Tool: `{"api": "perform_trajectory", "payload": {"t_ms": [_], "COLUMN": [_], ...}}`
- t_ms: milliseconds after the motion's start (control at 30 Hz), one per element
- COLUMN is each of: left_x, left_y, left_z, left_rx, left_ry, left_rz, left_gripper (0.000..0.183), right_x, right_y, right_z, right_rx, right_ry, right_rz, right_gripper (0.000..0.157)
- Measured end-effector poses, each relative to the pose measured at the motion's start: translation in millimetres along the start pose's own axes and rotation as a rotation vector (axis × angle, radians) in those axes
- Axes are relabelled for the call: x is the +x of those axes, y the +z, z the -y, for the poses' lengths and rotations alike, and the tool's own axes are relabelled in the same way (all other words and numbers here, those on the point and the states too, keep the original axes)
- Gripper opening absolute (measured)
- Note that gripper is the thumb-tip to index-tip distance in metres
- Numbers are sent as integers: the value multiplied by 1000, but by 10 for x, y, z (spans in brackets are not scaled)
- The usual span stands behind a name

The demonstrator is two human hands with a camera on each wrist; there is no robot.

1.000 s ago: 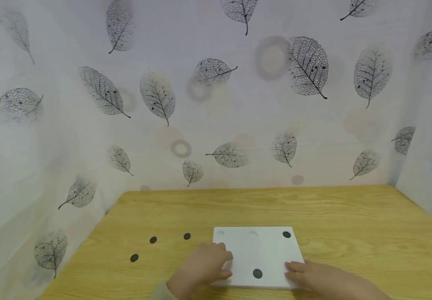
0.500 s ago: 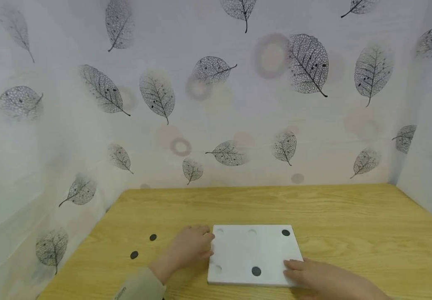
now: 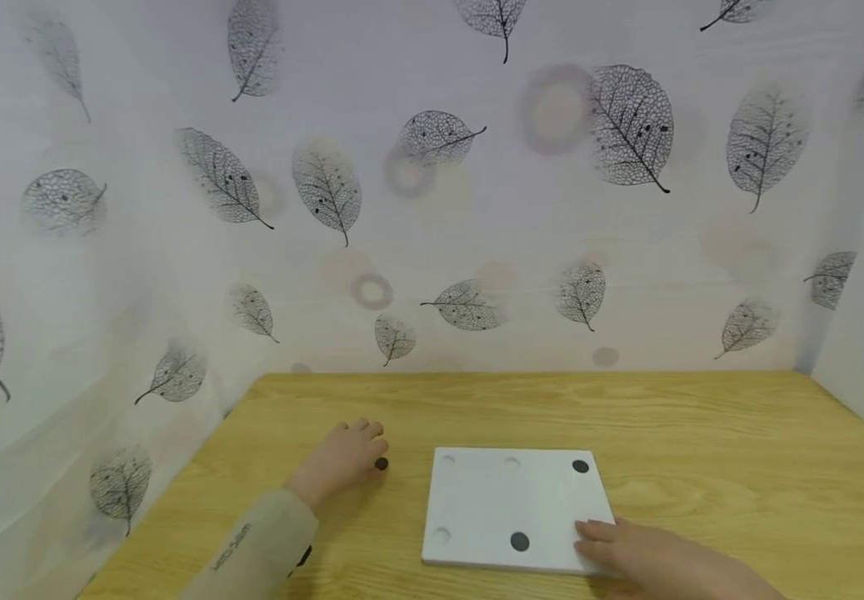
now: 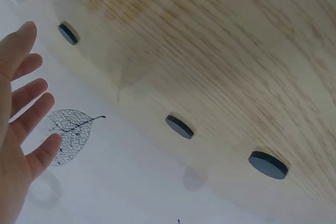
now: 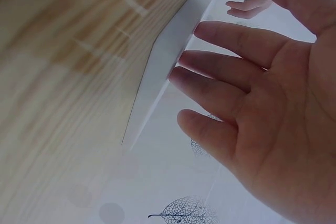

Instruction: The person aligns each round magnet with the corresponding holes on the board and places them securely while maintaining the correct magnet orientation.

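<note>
In the head view my left hand reaches over the left part of the table, its fingers beside a small dark disc. The left wrist view shows that hand with fingers spread and nothing between them, one disc close by and two more lying farther off. A white rectangular board lies flat in front of me. It carries one dark disc at the far right corner and another disc near its front edge. My right hand rests straight fingertips on the board's right edge.
Round shallow recesses show on the board: one recess far left, one far middle, one near left. The wooden table meets pale leaf-printed fabric behind and at both sides. My left forearm covers discs in the head view.
My left hand has left the board's left edge and moved left and away from me, to the disc beside the board. The right hand stays on the board. The head view shifted slightly.
</note>
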State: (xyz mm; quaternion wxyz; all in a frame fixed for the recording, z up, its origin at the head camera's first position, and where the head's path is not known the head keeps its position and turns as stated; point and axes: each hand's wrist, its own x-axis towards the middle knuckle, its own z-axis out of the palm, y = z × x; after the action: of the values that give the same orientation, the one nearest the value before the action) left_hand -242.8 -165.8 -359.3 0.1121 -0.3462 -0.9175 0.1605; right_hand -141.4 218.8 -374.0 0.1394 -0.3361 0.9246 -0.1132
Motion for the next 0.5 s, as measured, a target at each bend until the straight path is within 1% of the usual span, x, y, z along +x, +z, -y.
{"api": "perform_trajectory", "payload": {"t_ms": [133,200,300,400,500], "left_x": [45,72,107,128,144], "left_y": [44,55,58,46,40], "left_z": [48,56,46,29,18], "left_rx": [-10,-47,-130,-201,-220], "left_ry": [-34,-67,-126,-161,-161], "left_rz": [57,94,141,162,170], "left_gripper": [31,31,30,26,22], "right_x": [-5,-4,-13,-33,-53], "right_y": [-16,-18,-16,-9,-6], "right_z": [1,-4,1,0,-8], "right_rx": [19,15,27,12,-9], "right_ry": [5,-4,9,8,-5], "right_rz": [7,4,5,-13,-29], "right_gripper": [59,59,58,58,56]}}
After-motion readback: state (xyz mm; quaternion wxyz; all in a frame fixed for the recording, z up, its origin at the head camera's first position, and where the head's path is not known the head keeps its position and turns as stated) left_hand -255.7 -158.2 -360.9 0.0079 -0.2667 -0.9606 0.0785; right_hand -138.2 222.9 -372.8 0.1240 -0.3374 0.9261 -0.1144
